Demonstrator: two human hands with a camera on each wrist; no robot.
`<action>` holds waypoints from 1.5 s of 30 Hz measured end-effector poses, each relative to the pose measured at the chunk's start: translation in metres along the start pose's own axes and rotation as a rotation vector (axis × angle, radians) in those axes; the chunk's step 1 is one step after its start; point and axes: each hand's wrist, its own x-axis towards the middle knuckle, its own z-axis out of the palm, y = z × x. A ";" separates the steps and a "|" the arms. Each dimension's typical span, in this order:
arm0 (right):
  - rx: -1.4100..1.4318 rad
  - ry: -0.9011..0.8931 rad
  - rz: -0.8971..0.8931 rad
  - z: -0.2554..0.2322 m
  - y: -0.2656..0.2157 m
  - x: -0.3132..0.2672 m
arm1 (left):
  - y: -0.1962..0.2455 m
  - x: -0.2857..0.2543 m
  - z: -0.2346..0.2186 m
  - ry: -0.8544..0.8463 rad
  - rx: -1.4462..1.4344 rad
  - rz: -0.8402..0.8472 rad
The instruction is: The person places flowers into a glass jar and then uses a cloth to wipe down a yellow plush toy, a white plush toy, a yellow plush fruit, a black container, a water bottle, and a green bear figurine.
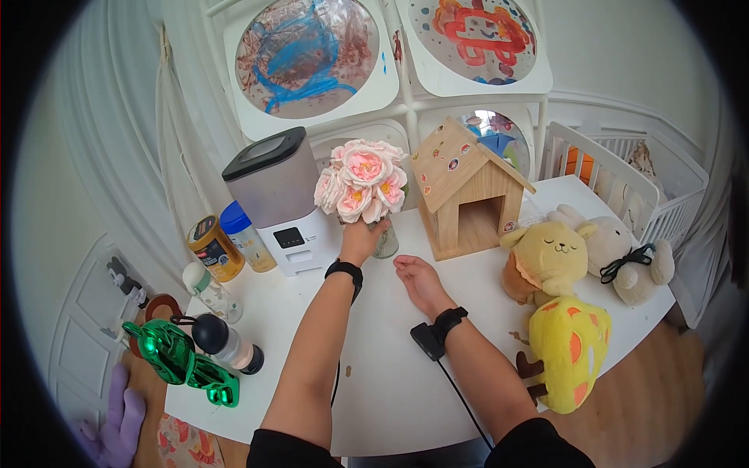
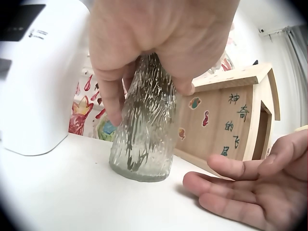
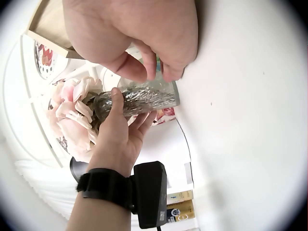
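Pink roses (image 1: 365, 175) fill a textured glass vase (image 2: 147, 130), which stands upright on the white table (image 2: 96, 192). My left hand (image 1: 363, 240) grips the upper part of the vase, fingers on one side and thumb on the other. To the right of the vase, my right hand (image 1: 421, 282) rests at the tabletop with relaxed fingers, holding nothing; in the left wrist view this hand (image 2: 255, 185) lies palm up, apart from the glass. The right wrist view shows the left hand (image 3: 118, 130) round the vase (image 3: 149, 96) below the blooms (image 3: 72, 113).
A wooden house (image 1: 472, 191) stands right of the vase, a white dispenser (image 1: 285, 203) left. Plush toys (image 1: 573, 343) lie at the right edge. Jars (image 1: 214, 249), bottles (image 1: 226, 343) and a shiny green figure (image 1: 183, 359) occupy the left side.
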 end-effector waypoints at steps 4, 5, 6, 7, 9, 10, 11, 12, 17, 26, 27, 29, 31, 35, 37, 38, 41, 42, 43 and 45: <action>-0.007 -0.018 0.010 -0.001 0.002 0.001 | 0.002 -0.001 -0.001 0.015 0.020 -0.004; -0.005 -0.024 0.014 -0.001 0.002 0.002 | 0.003 -0.001 -0.002 -0.002 0.017 -0.052; -0.008 -0.023 0.016 -0.001 0.002 0.002 | 0.003 -0.001 -0.002 -0.001 0.014 -0.055; -0.018 -0.023 0.015 0.000 0.002 0.001 | 0.002 -0.001 -0.002 -0.045 0.003 -0.098; -0.030 -0.020 0.015 0.001 0.001 0.000 | 0.000 0.001 -0.002 -0.088 -0.011 -0.142; -0.027 -0.021 0.020 0.001 0.001 -0.001 | -0.003 0.001 -0.002 -0.061 -0.019 -0.090; -0.025 -0.022 0.025 0.001 0.000 -0.001 | -0.006 0.001 0.000 -0.033 -0.026 -0.039; -0.029 -0.020 0.028 0.002 -0.001 -0.002 | -0.008 0.001 0.001 -0.032 -0.029 -0.043; -0.058 -0.030 0.021 0.004 -0.001 -0.004 | -0.025 0.005 0.004 -0.119 -0.090 -0.050; -0.082 -0.033 0.027 0.004 -0.002 -0.005 | -0.025 0.012 -0.007 -0.263 -0.242 -0.203; -0.086 -0.032 0.023 0.005 -0.002 -0.006 | -0.028 0.013 -0.006 -0.261 -0.246 -0.200; -0.080 -0.024 0.021 0.005 -0.002 -0.006 | -0.037 0.013 -0.002 -0.280 -0.308 -0.188; -0.088 -0.020 0.021 0.006 -0.002 -0.009 | -0.039 0.012 0.000 -0.260 -0.294 -0.144; -0.080 -0.022 0.034 0.007 -0.005 -0.008 | -0.025 -0.002 -0.002 -0.280 -0.388 -0.218; -0.083 -0.033 0.035 0.005 -0.007 -0.005 | -0.012 -0.024 -0.005 -0.347 -0.295 -0.453; -0.090 -0.044 0.034 0.004 -0.004 -0.005 | -0.008 -0.034 -0.008 -0.409 -0.201 -0.685; -0.085 -0.050 0.047 0.005 -0.004 -0.006 | 0.035 -0.084 -0.060 -0.778 -0.070 -0.460; -0.098 -0.056 0.047 0.004 -0.008 -0.005 | 0.051 -0.105 -0.080 -0.896 -0.052 -0.414; -0.070 -0.055 0.064 0.001 -0.007 -0.002 | 0.062 -0.133 -0.098 -0.964 -0.055 -0.296; -0.072 -0.080 0.068 -0.003 -0.007 0.001 | 0.096 -0.189 -0.140 -1.042 -0.081 -0.194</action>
